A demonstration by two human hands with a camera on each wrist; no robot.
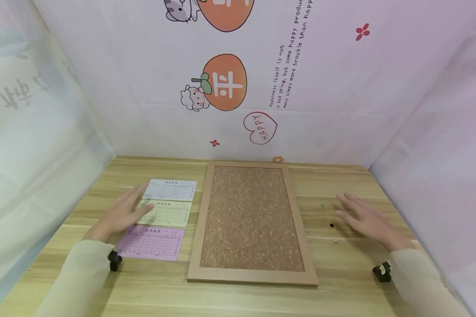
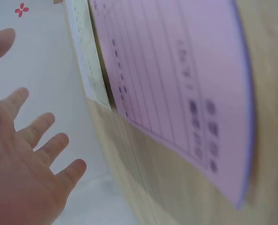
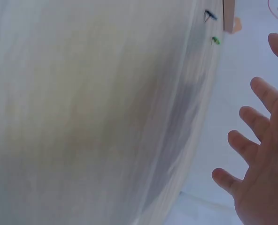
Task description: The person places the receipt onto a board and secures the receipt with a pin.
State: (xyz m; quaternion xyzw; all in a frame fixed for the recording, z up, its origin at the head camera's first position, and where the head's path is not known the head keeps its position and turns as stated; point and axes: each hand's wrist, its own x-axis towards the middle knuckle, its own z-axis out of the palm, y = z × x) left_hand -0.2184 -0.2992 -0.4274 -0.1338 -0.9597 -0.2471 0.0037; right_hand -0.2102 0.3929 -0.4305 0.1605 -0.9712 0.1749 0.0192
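Note:
A wood-framed cork board lies flat in the middle of the table. Left of it are three printed form slips in a column: a white slip, a yellow slip and a pink slip. My left hand hovers at their left edge, fingers spread, holding nothing. Right of the board lie small pushpins: a green pushpin, a dark pushpin and a pale pushpin. Beside them my right hand is held above the table, its fingers apart and nothing in it.
The wooden table meets a printed cloth backdrop at the back. White cloth also hangs at the left and right sides. A black wrist device sits at the left cuff and another black device at the right cuff.

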